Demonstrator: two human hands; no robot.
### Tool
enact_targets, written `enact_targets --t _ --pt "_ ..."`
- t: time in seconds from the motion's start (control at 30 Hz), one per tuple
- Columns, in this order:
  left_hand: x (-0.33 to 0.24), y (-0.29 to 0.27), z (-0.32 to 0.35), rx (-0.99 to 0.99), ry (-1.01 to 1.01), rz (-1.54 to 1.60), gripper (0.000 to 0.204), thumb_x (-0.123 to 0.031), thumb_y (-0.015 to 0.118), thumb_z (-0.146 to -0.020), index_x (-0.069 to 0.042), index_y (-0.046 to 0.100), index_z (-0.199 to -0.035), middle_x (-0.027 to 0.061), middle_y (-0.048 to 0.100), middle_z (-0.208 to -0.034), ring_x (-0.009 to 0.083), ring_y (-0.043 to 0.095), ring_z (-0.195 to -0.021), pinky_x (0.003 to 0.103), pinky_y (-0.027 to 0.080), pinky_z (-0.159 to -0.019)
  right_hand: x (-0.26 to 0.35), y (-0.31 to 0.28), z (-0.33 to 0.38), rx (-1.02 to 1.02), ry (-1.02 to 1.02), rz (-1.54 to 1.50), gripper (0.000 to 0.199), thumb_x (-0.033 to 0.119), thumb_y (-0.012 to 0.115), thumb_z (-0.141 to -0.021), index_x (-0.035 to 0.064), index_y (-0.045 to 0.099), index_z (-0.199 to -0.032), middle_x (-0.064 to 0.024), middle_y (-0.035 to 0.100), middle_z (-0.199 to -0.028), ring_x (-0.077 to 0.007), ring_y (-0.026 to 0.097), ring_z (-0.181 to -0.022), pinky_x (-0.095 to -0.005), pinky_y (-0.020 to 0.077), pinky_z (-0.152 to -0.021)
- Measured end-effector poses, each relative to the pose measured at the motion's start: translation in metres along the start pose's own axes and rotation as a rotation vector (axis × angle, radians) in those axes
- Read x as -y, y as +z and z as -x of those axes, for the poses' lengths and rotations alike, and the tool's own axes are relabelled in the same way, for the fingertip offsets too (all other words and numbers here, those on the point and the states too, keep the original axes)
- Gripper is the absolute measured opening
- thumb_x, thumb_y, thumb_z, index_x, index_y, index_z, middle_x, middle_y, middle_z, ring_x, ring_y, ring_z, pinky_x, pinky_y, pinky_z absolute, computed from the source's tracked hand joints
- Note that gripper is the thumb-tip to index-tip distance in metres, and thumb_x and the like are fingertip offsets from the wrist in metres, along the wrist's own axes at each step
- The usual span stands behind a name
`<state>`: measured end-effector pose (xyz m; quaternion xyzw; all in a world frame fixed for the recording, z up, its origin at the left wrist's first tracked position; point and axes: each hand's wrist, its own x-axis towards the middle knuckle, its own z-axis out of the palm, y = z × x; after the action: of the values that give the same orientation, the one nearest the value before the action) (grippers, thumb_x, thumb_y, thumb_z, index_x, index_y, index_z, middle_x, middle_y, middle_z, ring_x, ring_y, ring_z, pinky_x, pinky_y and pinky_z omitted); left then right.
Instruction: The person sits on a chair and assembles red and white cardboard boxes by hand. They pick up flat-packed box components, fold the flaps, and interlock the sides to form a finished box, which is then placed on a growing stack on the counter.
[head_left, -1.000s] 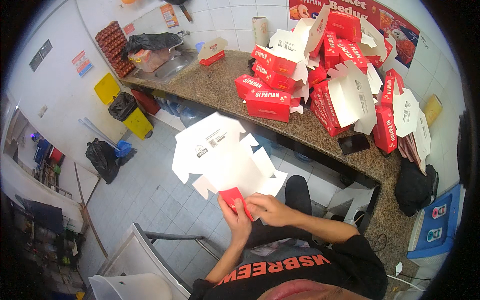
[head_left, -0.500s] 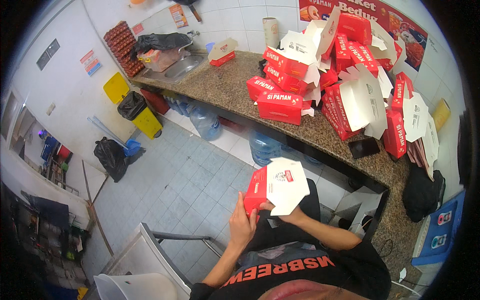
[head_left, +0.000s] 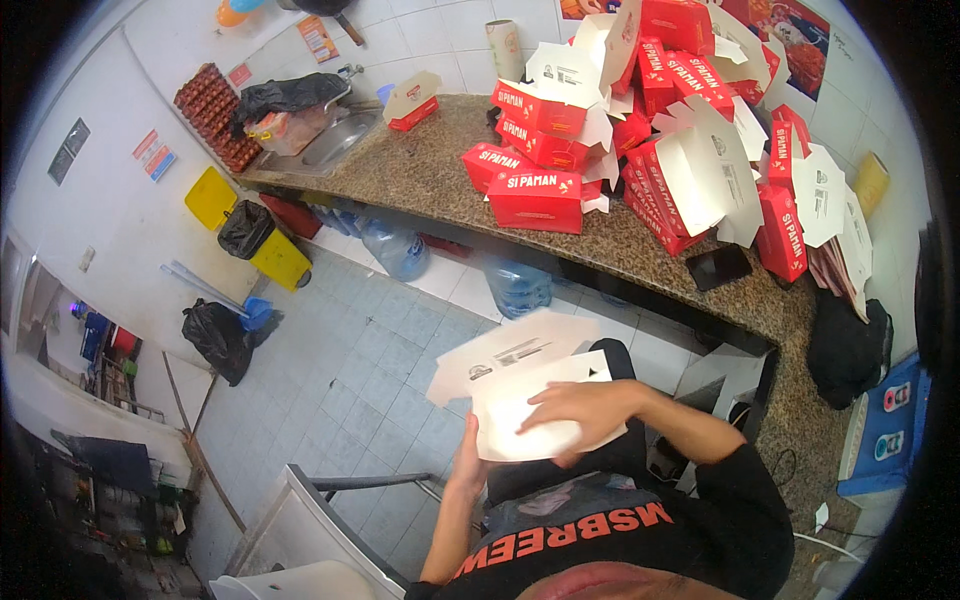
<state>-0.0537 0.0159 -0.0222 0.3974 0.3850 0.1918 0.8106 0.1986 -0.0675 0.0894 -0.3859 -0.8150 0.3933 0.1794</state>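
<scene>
A white cardboard box blank (head_left: pixel 520 375), its plain inner side up, lies tilted over my lap. My left hand (head_left: pixel 467 455) grips its lower left edge from underneath. My right hand (head_left: pixel 582 405) presses flat on top of a folded flap, fingers spread toward the left. On the speckled stone counter (head_left: pixel 440 180) beyond my knees stands a heap of folded red-and-white boxes (head_left: pixel 650 130), several with white lids standing up.
A black phone (head_left: pixel 718 267) lies at the counter's near edge. A sink (head_left: pixel 335 140) and egg trays (head_left: pixel 215 115) are at the far left. Water jugs (head_left: pixel 395 250) stand under the counter. Black rubbish bags (head_left: pixel 220 340) and a yellow bin (head_left: pixel 280 260) sit on the tiled floor.
The box blank was spread wide, then folded upright showing its red side. Now it lies flatter with the white side up and my right hand pressed on it.
</scene>
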Motion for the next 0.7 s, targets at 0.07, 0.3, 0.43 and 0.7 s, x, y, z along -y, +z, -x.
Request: enact_targets --t 0.07,0.3,0.43,0.7 --pt "0.015 -0.038 -0.006 0.281 -0.204 0.239 0.074 -0.06 0.028 -0.104 -0.003 0.035 -0.151 0.0242 0.058 -0.134 0.0366 0.068 -0.106 0.044 0.062 -0.081 0.019 -0.017 0.022 0.117 -0.079 0.198 0.056 0.026 0.07 -0.092 0.0041 0.052 -0.14 -0.0186 0.057 -0.137 -0.0353 0.053 -0.129 -0.0466 0.0367 -0.114" --pt "0.035 -0.07 -0.02 0.219 -0.405 -0.326 0.088 -0.073 0.031 -0.097 -0.003 0.04 -0.15 0.0261 0.063 -0.125 0.0347 0.067 -0.107 0.046 0.059 -0.081 0.015 0.015 0.034 -0.05 0.018 0.317 0.02 0.02 0.069 -0.09 0.0021 0.071 -0.099 -0.0171 0.069 -0.086 -0.0355 0.067 -0.091 -0.0447 0.0485 -0.086" --pt "-0.048 0.004 0.016 0.341 0.632 -0.654 0.082 -0.056 0.065 -0.093 -0.005 0.04 -0.151 0.0211 0.063 -0.126 0.0263 0.062 -0.115 0.04 0.053 -0.09 0.02 0.024 0.033 -0.081 0.088 0.02 0.02 0.024 0.066 -0.092 0.006 0.071 -0.1 -0.0175 0.07 -0.088 -0.0379 0.067 -0.086 -0.0466 0.0502 -0.074" --pt "-0.047 -0.006 0.028 1.001 0.131 -0.366 0.032 -0.02 0.077 -0.089 0.0 0.068 -0.112 0.0066 0.067 -0.105 0.0099 0.06 -0.097 0.028 0.051 -0.083 0.011 0.019 0.028 0.084 0.098 -0.031 0.023 0.027 0.066 -0.091 0.0047 0.069 -0.097 -0.0192 0.07 -0.085 -0.0393 0.067 -0.083 -0.0496 0.0489 -0.073"
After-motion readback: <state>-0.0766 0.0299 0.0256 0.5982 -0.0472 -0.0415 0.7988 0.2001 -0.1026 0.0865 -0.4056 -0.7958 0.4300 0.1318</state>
